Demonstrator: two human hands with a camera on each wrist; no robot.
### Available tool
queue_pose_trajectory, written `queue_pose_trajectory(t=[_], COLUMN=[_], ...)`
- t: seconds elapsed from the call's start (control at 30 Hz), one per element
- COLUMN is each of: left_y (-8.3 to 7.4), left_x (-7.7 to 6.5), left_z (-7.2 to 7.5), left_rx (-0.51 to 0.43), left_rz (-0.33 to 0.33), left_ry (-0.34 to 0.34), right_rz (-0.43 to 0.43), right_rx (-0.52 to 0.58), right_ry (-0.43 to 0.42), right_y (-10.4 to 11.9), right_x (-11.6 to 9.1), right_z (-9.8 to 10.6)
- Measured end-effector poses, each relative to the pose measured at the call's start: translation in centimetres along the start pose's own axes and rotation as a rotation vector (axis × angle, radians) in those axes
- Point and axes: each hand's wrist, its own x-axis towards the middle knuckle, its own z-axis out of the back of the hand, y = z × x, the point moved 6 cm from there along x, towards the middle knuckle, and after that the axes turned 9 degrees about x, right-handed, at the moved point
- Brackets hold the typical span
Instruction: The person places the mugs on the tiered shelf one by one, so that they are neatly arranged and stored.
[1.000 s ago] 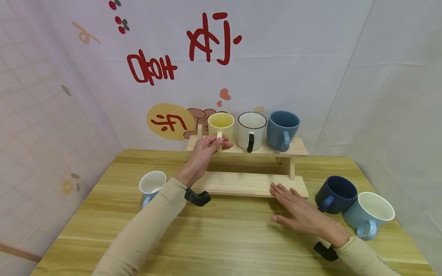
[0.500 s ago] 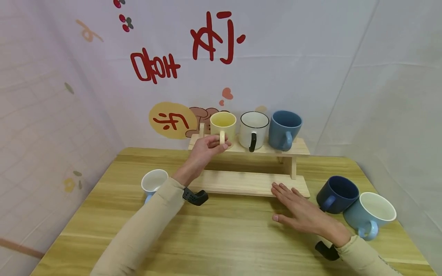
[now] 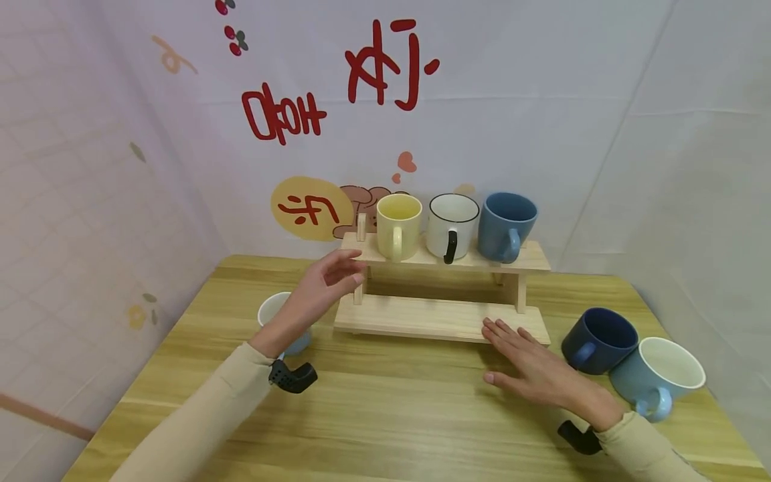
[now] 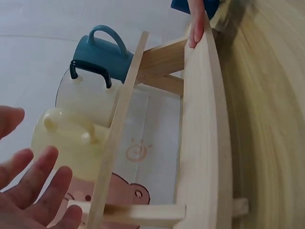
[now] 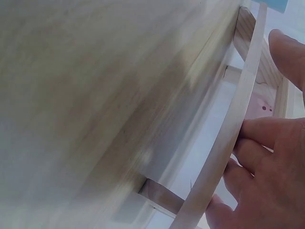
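On the upper board of a wooden two-tier rack (image 3: 446, 266) stand a yellow mug (image 3: 394, 224), a white mug (image 3: 444, 224) with black rim and handle, and a blue mug (image 3: 504, 227), handles facing front. My left hand (image 3: 319, 284) is just off the rack's left end, fingers loosely bent and holding nothing; the left wrist view has its fingers spread near the yellow mug. Flat and straight, the fingers of my right hand (image 3: 530, 365) rest on the right front edge of the lower board (image 3: 421, 318).
A mug with white inside and light blue outside (image 3: 274, 308) stands at the left, partly behind my left wrist. To the right are a navy mug (image 3: 593, 351) and a wide light blue mug (image 3: 653, 375), side by side on the wooden table (image 3: 385, 415).
My left hand has let go of the yellow mug's handle and moved left and down, away from it. The yellow mug stays on the upper board. My right hand keeps its place.
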Motion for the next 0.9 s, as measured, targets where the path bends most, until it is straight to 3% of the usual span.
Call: queue_pose_trajectory(t=[0.2, 0.37, 0.63, 0.9], left_y=[1.6, 2.5, 4.1, 6.2], left_x=[-3.0, -4.6, -6.8, -9.9], left_z=[1.8, 3.2, 5.7, 7.6], left_rx=[0.026, 0.004, -0.108, -0.344], left_rz=[0.009, -0.026, -0.081, -0.233], left_ry=[0.035, 0.034, 0.058, 0.14], right_rz=[0.007, 0.015, 0.013, 0.018], right_rx=[0.0, -0.009, -0.005, 0.008], right_ry=[0.02, 0.014, 0.002, 0.01], right_y=[0.1, 0.1, -0.3, -0.4], right_x=[0.1, 0.1, 0.0, 0.1], right_z=[0.2, 0.2, 0.2, 0.1])
